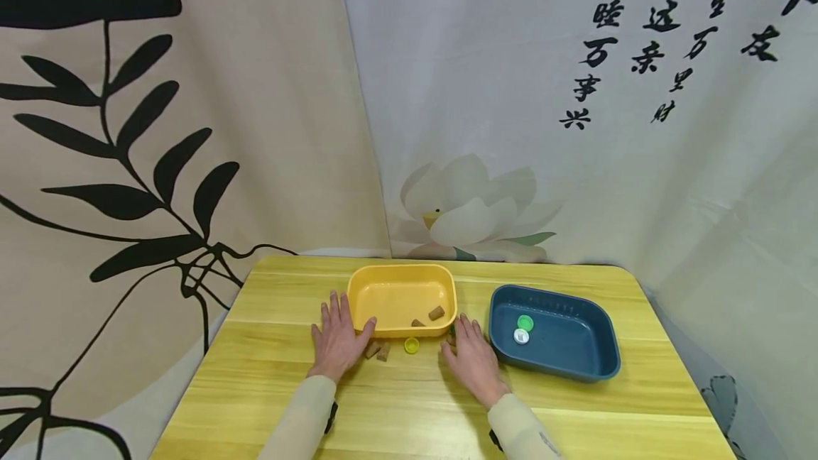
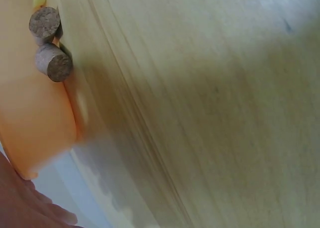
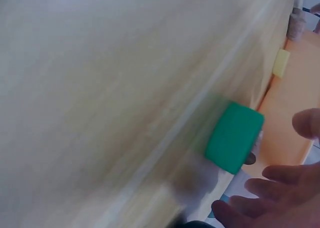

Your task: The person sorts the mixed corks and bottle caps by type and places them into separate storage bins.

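My left hand [image 1: 339, 339] lies spread at the left side of a yellow tray [image 1: 402, 271], its thumb at the front rim. In the left wrist view, two corks [image 2: 54, 62] stand out against the tray's orange-looking wall [image 2: 35, 112]. My right hand [image 1: 473, 360] reaches to the tray's front right corner, fingers extended and thumb apart. Close to those fingers is a green cap [image 3: 235, 138], mostly hidden by the hand in the head view. A yellow cap [image 1: 412, 345] lies before the tray, right of two corks [image 1: 383, 352]. Inside the tray are more corks [image 1: 437, 313].
To the right stands a dark blue tray [image 1: 556, 368], holding a green cap [image 1: 525, 323] and a white cap [image 1: 521, 336]. Both trays rest on a wooden table [image 1: 396, 417]. A printed curtain [image 1: 486, 105] hangs behind the table's back edge.
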A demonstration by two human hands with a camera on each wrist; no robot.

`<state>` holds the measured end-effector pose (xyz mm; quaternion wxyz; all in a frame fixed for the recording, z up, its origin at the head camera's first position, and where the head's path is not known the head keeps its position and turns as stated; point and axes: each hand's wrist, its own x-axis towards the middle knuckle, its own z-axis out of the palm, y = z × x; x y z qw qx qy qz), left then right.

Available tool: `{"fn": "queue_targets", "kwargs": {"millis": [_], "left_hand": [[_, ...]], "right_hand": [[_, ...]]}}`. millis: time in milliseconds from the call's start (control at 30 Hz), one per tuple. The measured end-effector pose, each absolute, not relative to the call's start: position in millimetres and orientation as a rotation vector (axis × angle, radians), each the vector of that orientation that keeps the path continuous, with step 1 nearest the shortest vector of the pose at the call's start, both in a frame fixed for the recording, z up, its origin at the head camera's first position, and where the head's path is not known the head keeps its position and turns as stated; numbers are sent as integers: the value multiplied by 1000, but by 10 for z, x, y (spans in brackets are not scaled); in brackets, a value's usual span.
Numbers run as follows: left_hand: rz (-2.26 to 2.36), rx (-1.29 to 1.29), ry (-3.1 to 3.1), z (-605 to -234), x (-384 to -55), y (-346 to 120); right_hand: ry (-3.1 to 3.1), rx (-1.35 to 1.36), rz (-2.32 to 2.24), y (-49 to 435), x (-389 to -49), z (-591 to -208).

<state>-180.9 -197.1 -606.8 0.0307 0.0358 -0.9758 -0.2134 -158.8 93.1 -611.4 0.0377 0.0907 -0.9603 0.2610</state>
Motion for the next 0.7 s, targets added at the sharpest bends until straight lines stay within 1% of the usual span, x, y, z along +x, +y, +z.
{"fn": "queue_targets", "kwargs": {"millis": [200,700], "left_hand": [[-658,111,-3011,-6058,-1800,-1978],[-668,98,-3014,-6075,-1812,-1974]], "right_hand": [[-2984,273,769,894,-1623,-6126],[-2864,373,770,943,-1471,-6170]]}}
